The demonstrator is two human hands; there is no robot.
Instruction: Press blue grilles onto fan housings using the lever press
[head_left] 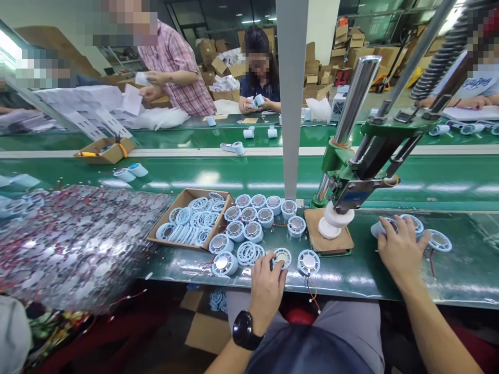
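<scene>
My left hand (pixel 267 283), with a black watch on its wrist, has its fingers closed on the edge of a light-blue round unit (pixel 282 257) near the bench's front edge. A loose pair of light-blue rings (pixel 248 253) lies just left of these fingers. Right of them sits another round unit (pixel 309 262) with a silver disc and thin red wires. Over on the right, my right hand (pixel 401 252) curls palm down around a light-blue round housing (pixel 377 228), partly hidden by the fingers. A second housing (pixel 414 223) touches that hand, and a wired unit (pixel 440 240) lies beside it.
A green hand press (pixel 345 192) with a white pressing head stands between my hands. Left are rows of round units (pixel 249 214), a cardboard box (pixel 156 236) of rings and a heap of wired silver parts (pixel 78 239). Co-workers sit and stand beyond the green conveyor (pixel 187 174).
</scene>
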